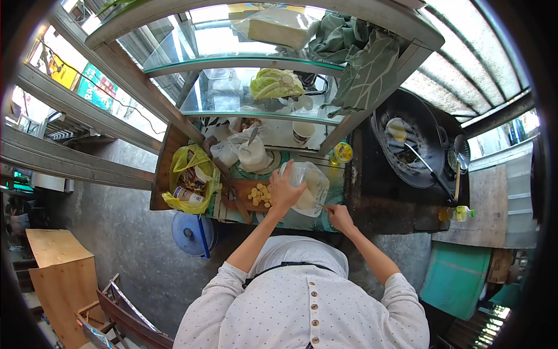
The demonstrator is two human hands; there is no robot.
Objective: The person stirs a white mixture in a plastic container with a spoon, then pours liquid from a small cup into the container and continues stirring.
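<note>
Your white dotted shirt (290, 302) lies nearest the camera. Beyond it, your left hand (286, 189) has its fingers spread over the left side of a clear plastic bag (311, 189) with whitish contents. The bag rests on the green tabletop (319, 224), between your hands. Your right hand (340, 218) is curled at the bag's near right corner; the view is too small to tell whether it pinches anything.

Left of the bag, pale yellow pieces (260, 195) lie on a brown cutting board (242, 187). Farther left is a yellow bag (203, 203) of scraps. Behind the board stands a white bag (254, 156). A yellow-lidded jar (343, 152) stands behind your right hand. Farther right, a turner (434, 173) leans in a dark wok (430, 131).
</note>
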